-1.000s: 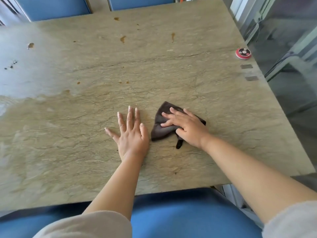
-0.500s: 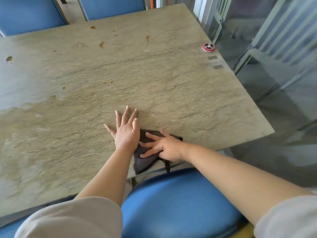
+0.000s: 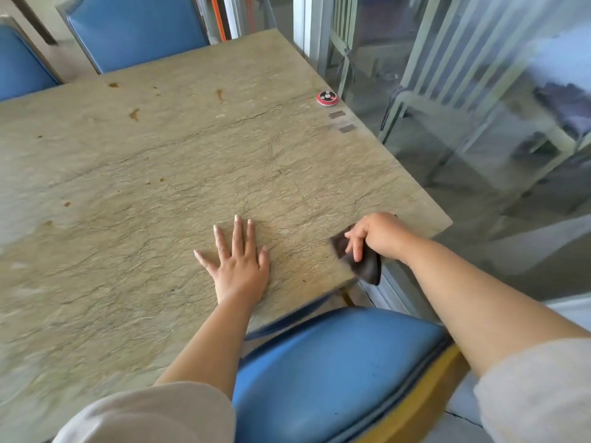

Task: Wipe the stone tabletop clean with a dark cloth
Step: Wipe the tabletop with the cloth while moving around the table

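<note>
Stained stone tabletop [image 3: 179, 174] with red disc [image 3: 327, 98], dark cloth [image 3: 367, 266]

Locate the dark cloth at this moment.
In the head view, the dark cloth is at the tabletop's near right corner, gripped by the right hand, partly hanging over the edge.

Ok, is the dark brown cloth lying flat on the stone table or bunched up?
Bunched: the dark brown cloth is gripped in the right hand, drooping over the table edge.

We see the beige-green stone bench [image 3: 179, 174] veined with thin dark lines and dotted with small brown stains [image 3: 134, 114]. The dark brown cloth [image 3: 367, 265] is plain. A round red-and-black puck [image 3: 327, 98] sits by two grey patches [image 3: 342, 121]. The padded chairs [image 3: 335, 362] are blue; our sleeves [image 3: 153, 414] are pale beige.
</note>
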The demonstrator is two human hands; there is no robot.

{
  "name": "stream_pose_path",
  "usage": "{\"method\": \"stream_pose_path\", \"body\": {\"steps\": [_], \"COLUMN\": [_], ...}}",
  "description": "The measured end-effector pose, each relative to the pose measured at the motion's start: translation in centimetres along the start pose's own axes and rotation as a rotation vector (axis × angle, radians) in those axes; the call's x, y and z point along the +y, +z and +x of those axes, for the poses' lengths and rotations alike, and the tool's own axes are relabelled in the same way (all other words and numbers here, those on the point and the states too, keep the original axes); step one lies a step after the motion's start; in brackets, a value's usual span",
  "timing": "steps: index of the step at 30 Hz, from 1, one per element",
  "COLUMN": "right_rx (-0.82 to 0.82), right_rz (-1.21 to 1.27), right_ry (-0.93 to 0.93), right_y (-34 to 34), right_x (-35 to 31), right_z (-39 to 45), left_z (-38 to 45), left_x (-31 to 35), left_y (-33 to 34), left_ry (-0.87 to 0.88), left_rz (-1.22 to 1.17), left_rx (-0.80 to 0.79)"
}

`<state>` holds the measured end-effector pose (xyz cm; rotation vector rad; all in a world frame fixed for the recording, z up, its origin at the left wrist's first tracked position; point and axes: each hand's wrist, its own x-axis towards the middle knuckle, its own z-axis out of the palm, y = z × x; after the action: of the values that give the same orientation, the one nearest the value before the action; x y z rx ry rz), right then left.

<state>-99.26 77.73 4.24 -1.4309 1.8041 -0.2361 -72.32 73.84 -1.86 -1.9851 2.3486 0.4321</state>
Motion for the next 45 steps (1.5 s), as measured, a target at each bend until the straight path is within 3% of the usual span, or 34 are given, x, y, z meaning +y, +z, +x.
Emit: {"method": "stream_pose_path", "body": {"steps": [3,4,7,10,14,16,19,22,24,28,34,36,39,41,43,45], "right_rx": [0.195,0.255,0.335,0.267,0.031,0.003,0.158,0.309,0.377,0.436,0.542,0.564,0.618,0.634,0.648,0.681], "right_rz": [-0.390,-0.377,-0.015,0.227,0.035,0.107,0.210,0.030,-0.070,-0.189,-0.301,-0.347,-0.349,-0.343,-0.326,-0.290], "right_ry": [0.168,0.159,0.016,-0.219,-0.362,-0.341,-0.262,-0.233,-0.208,-0.259,-0.059,0.034,0.092,0.046,0.024,0.037], "right_y": [-2.2,-2.4,-0.9,2.0,5.3,5.2,3.4,1.6,0.7,-0.1,-2.4,-3.4,-4.2,-4.1,-4.0,-3.9], "right_x": [-1.8,-2.5,-5.0,-7.1,-7.6,-6.8,-4.7,-1.7,0.1,1.8,2.1,2.9,4.7,5.5,5.9,6.0], "right_z": [0.2,0.5,1.7,3.3,5.3,5.6,6.2,7.1,7.5,8.3,10.3,10.9,11.1,11.2,11.5,11.7], "left_z": [0.0,0.1,0.1,0.3,0.7,1.0,1.5,1.4,1.2,5.5,13.5,12.9,11.3,12.8,15.9,19.2], "left_x": [0.0,0.0,0.2,0.3,0.5,1.1,3.3,6.9,8.6,7.7,8.6,11.7,15.0,14.7,13.5,12.7], "left_y": [-0.2,-0.2,-0.5,-1.1,-1.5,-1.7,-2.4,-2.0,-0.7,-0.5,-3.0,-2.1,-0.3,-0.4,-0.9,-1.7], "left_ry": [0.003,0.001,-0.024,-0.092,-0.192,-0.240,-0.179,0.051,0.083,-0.009,-0.356,-0.249,0.150,0.324,0.337,0.199], "left_rz": [-0.005,-0.013,-0.085,-0.313,-0.478,-0.465,-0.426,-0.273,-0.074,0.056,-0.047,-0.026,0.050,0.115,0.130,0.091], "left_rx": [-0.012,-0.014,0.000,0.091,0.177,0.174,0.236,0.178,0.067,0.023,-0.068,-0.041,0.021,0.029,0.043,0.045]}}
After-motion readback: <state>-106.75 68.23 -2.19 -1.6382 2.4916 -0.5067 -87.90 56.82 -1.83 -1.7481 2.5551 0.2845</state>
